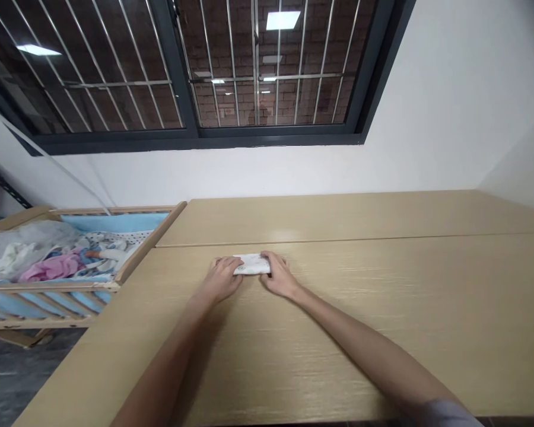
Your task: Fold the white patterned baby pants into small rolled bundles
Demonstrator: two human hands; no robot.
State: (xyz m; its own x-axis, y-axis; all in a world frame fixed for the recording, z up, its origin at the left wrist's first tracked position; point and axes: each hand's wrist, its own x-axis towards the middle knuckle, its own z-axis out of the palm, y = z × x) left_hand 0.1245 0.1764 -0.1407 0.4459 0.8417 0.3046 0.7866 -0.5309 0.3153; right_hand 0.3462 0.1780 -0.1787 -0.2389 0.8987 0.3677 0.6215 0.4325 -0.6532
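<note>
A small white folded bundle with faint print lies on the light wooden table, between my two hands; it looks like folded cloth or a diaper, but I cannot tell which. My left hand grips its left end, thumb on the near side and fingers over the top. On the right end, my right hand holds it the same way, fingers curled at the far edge and thumb at the near edge. Both forearms reach in from the bottom of the view.
The wooden table spreads wide, with a seam near its far side. To the left stands a wooden crib with blue lining, holding a pink cloth and other fabrics. Behind are a white wall and a barred window.
</note>
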